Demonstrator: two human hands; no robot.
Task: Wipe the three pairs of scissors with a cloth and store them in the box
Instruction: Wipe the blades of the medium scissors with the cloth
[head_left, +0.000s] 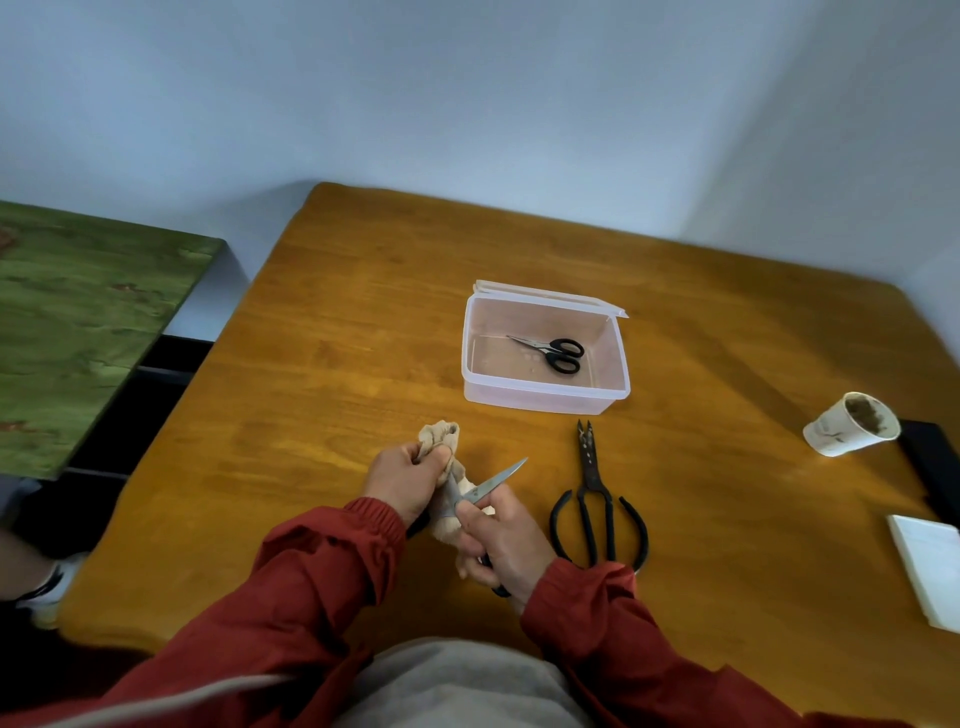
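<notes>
- Left hand (405, 475) has its fingers curled tight round a bunched-up beige cloth (441, 436), and part of the cloth hangs down between the two hands.
- Right hand (506, 540) grips the handle end of the silver-bladed scissors (496, 480). The blades are closed and point up and away toward the far right corner of the counter (337, 364), with the cloth touching them near the pivot.
- Both hands are over the middle of the counter's near edge, red sleeves on both arms.
- Clear plastic box (545, 400) sits about mid-counter with its lid (545, 297) flipped back on the far side. The small black-handled scissors (553, 351) lie flat in the bottom.
- Big black scissors (597, 509) lie on the bare counter between the box and the near edge, just right of the right hand, tips pointing at the box.
- Near the right edge there's a tilted white paper cup (847, 426) with something brownish inside, plus a white block (924, 566) closer to the near right corner.
</notes>
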